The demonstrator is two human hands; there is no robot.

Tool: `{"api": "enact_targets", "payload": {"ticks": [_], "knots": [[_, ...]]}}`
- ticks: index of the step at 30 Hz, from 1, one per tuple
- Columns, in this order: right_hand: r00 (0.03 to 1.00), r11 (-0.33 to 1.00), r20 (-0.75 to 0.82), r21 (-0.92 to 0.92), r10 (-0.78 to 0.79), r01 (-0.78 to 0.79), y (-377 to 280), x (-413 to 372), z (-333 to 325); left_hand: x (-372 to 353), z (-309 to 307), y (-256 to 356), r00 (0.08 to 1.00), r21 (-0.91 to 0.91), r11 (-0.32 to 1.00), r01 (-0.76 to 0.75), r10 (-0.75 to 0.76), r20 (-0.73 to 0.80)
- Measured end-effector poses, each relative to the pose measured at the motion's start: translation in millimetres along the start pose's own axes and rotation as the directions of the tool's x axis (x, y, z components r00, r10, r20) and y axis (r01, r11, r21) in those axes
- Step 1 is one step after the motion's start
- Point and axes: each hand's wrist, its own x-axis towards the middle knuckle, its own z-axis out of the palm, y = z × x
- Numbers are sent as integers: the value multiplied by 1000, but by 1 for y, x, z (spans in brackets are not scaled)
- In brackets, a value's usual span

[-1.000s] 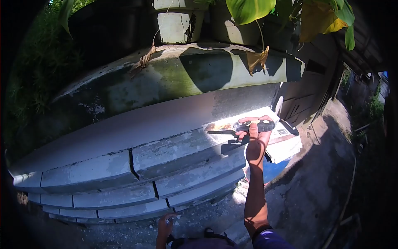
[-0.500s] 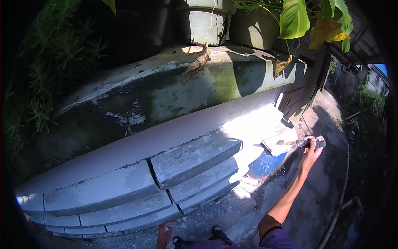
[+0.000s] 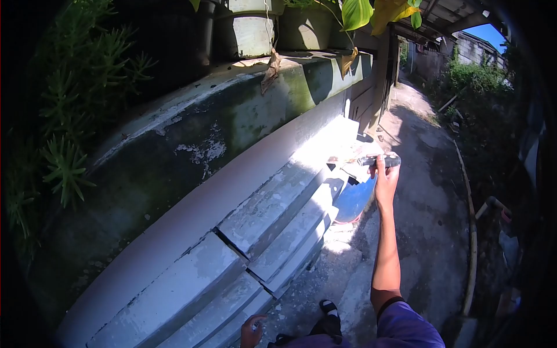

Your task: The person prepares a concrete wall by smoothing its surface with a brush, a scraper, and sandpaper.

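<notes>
My right hand (image 3: 385,178) is closed around the dark handle of a scraper-like hand tool (image 3: 371,160), held out at arm's length. Its blade end points left over a pale, brightly lit board or slab (image 3: 354,168), whose details are washed out by glare. Under that board stands a blue drum (image 3: 355,200) with a reddish rim near the ground. Low in the view, my left hand (image 3: 251,332) hangs by my body, its fingers loosely curled and apart, with nothing visible in it. Beside it are stepped grey block ledges (image 3: 197,272) along the wall.
Above the pale wall (image 3: 174,226) runs a mossy concrete ledge (image 3: 255,107) carrying plant pots (image 3: 246,35). Spiky foliage (image 3: 61,168) fills the left. A concrete path (image 3: 426,185) leads away on the right, with a long pipe or pole (image 3: 471,243) along its edge.
My view has turned toward the right, so the path shows more. My right hand with the tool has moved leftward over the bright board. The left hand still hangs low.
</notes>
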Motion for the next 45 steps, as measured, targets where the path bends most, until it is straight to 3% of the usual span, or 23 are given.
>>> {"api": "enact_targets", "payload": {"ticks": [1, 3, 5, 7, 10, 12, 14, 17, 18, 19, 21, 23, 26, 29, 31, 37, 39, 41, 43, 45], "knots": [[995, 994, -100, -110, -27, 15, -11, -12, -22, -2, -3, -10, 1000, -9, 1000, 22, -22, 17], [942, 981, -280, -117, -184, 157, -11, -43, -57, -8, -8, -37, 997, -23, 997, 68, -67, 49], [885, 1000, -465, -2, 8, -10, 8, -91, -99, -10, -19, -34, 997, -22, 999, 28, -26, 77], [876, 984, -450, 80, 176, -156, 44, -158, -150, -10, -25, -32, 995, -7, 1000, -29, 29, 95], [622, 866, -630, 177, 465, -467, 67, -277, -185, -7, -30, -33, 990, 42, 993, -111, 107, 90], [413, 715, -622, 370, 665, -594, 105, -364, -214, -1, -31, -20, 978, 93, 974, -205, 200, 68], [138, 532, -610, 532, 781, -659, 96, -407, -205, 10, -36, 35, 949, 114, 942, -317, 315, 36], [125, 376, -419, 595, 899, -710, 102, -414, -207, 25, -38, 48, 944, 124, 942, -313, 322, -65], [183, 391, -388, 569, 903, -723, 96, -393, -198, 30, -40, 48, 978, -49, 980, -191, 187, -89], [242, 408, -352, 543, 904, -734, 90, -358, -184, 40, -42, 50, 954, 32, 963, -269, 270, -127], [449, 469, -177, 531, 876, -706, 82, -287, -159, 66, -50, 60, 886, 204, 897, -392, 428, -177], [462, 480, -166, 487, 871, -730, 44, -198, -115, 85, -51, 79, 915, 67, 936, -346, 353, -198], [736, 654, -62, 514, 674, -555, 6, -97, -50, 97, -54, 90, 949, -87, 965, -248, 224, -221], [901, 780, 32, 488, 433, -392, -10, -27, -3, 94, -54, 75, 949, -180, 967, -181, 124, -291], [915, 817, 13, 445, 403, -366, -8, 12, 26, 94, -52, 69, 924, -166, 966, -196, 125, -362], [951, 882, 56, 360, 304, -304, 17, 77, 90, 96, -49, 65, 913, -129, 975, -183, 120, -390], [926, 882, 244, 309, 287, -355, 10, 57, 122, 97, -47, 58, 912, -186, 970, -158, 71, -405], [957, 899, 207, 348, 203, -266, 5, 60, 127, 92, -47, 39, 912, -132, 987, -94, 33, -409], [954, 876, 131, 378, 269, -299, 20, 80, 117, 93, -49, 17, 912, 34, 999, 3, 11, -409], [969, 919, 12, 315, 247, -238, 20, 92, 112, 89, -51, 19, 924, 55, 998, 20, 2, -383]]}}
